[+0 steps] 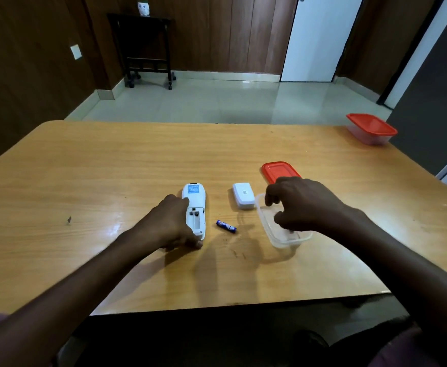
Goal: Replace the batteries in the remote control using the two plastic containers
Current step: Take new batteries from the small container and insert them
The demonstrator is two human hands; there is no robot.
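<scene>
1. Head view: my left hand (pixel 173 221) grips the white remote control (pixel 194 207), which lies face-down on the wooden table (pixel 84 168) with its battery bay open.
2. My right hand (pixel 300 205) reaches into the open clear plastic container (pixel 278 234), fingers curled; what they pinch, I cannot tell.
3. One blue battery (pixel 226 226) lies between remote and container.
4. The white battery cover (pixel 243 195) and a red lid (pixel 278 170) lie just beyond.
5. A red-lidded closed container (pixel 372 129) sits far right.
</scene>
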